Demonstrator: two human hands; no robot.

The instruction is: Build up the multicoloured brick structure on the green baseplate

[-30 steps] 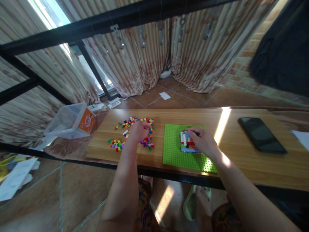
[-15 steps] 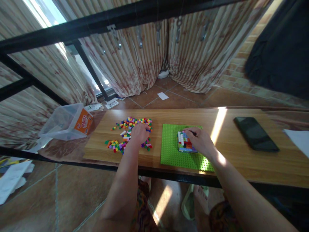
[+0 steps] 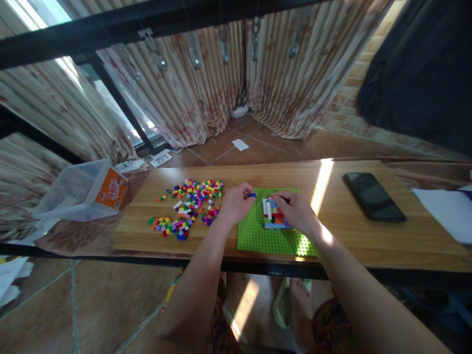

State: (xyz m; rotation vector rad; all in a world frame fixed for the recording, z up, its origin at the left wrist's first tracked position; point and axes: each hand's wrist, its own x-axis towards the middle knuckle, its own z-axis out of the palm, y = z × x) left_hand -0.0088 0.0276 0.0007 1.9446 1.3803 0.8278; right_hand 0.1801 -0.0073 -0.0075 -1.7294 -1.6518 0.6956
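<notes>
My left hand (image 3: 239, 200) is closed, its fingertips pinching a small blue toy brick (image 3: 251, 195) above the left edge of the green baseplate (image 3: 250, 236). On the baseplate sits a low block of joined bricks (image 3: 277, 222) in white, red, orange, blue and other colours. My right hand (image 3: 295, 207) rests over the right side of that block with fingers closed together. A small dark spot shows by its fingertips, too small to name. Loose bricks (image 3: 199, 196) of many colours lie spread on the table, left of my left hand.
A black phone (image 3: 374, 196) lies on the right of the wooden table (image 3: 147, 191), with white paper (image 3: 438, 209) beyond it. A clear plastic bin (image 3: 79, 189) with an orange label stands off the left end. Curtains (image 3: 199, 93) hang behind.
My left hand has moved right, from over the loose bricks to the baseplate's left edge, carrying the blue brick. My right hand stays at the joined block. The whole view has shifted slightly.
</notes>
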